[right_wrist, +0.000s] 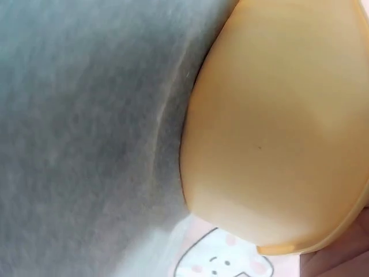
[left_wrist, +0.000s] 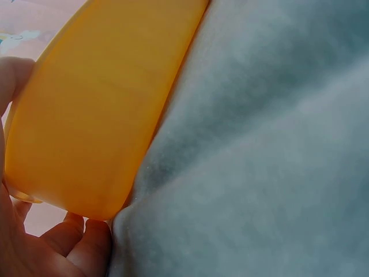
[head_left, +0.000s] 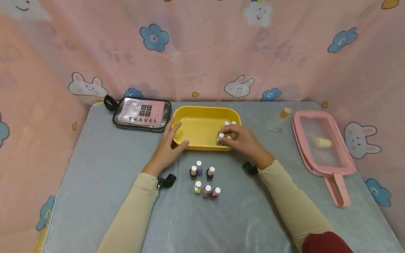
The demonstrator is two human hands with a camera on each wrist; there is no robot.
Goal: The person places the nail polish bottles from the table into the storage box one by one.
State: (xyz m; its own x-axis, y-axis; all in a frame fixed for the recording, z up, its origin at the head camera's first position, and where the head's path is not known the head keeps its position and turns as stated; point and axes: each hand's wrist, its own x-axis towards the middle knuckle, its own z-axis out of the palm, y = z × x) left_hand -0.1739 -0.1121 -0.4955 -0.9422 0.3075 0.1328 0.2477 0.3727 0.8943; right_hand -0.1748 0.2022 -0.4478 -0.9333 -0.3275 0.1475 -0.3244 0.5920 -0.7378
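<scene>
One yellow plastic tray (head_left: 193,135) sits toward the back of the bench (head_left: 104,182), which is covered in grey cloth; taking its middle as the clock's centre, the left hand (head_left: 167,149) is at 8 o'clock, its grip spread round the corner with the thumb over the near rim and fingers at the end wall. The right hand (head_left: 246,140) reaches over the 4 o'clock corner, its grip pinching one white-capped nail polish bottle (head_left: 220,139) between thumb and fingers inside the tray; whether that bottle touches the tray floor I cannot tell. At least three more white-capped bottles (head_left: 233,123) stand beside it at the 3 o'clock end, partly hidden by the fingers. Out on the bench at 6 o'clock are six white-capped nail polish bottles: two dark (head_left: 210,173), one purple (head_left: 199,170), one yellow-green (head_left: 197,188), one mauve (head_left: 206,192) and one red (head_left: 214,194). One black-edged clear TRAVEL pouch (head_left: 142,114) lies between 9 and 10 o'clock, one clear bottle with a tan cap (head_left: 284,112) near 3 o'clock, and one pink clear-windowed zip case (head_left: 322,128) farther out between 3 and 4. Two black wrist devices (head_left: 167,181) show, one at each sleeve cuff.
</scene>
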